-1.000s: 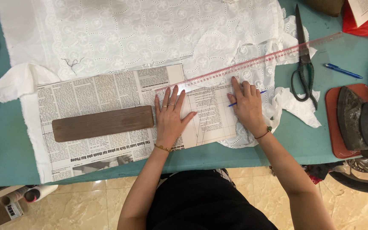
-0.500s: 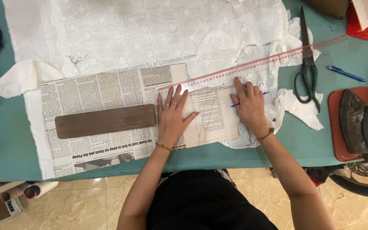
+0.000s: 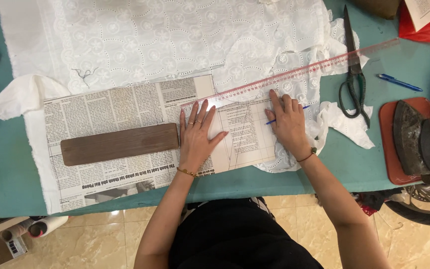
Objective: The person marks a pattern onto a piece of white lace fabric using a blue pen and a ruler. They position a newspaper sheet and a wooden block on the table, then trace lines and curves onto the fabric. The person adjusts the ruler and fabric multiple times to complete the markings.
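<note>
Head view: left hand (image 3: 197, 137) spread flat, fingers apart, pressing on newspaper pattern (image 3: 125, 144) at the near edge of teal table (image 3: 6, 159), fingertips just touching pink ruler (image 3: 294, 72). Right hand (image 3: 288, 122) pinching blue pen (image 3: 287, 115), tip against the ruler's near edge, over white lace fabric (image 3: 175, 40). Compared with half a second back: both hands in much the same place, ruler at the same slant, pen hardly moved along it, so the line-drawing looks barely advanced. Wooden bar (image 3: 119, 144) lying on the pattern, touching the left hand's little-finger side. Scissors (image 3: 353, 74), second pen (image 3: 399, 82) and iron (image 3: 421, 142) toward the right edge, untouched.
</note>
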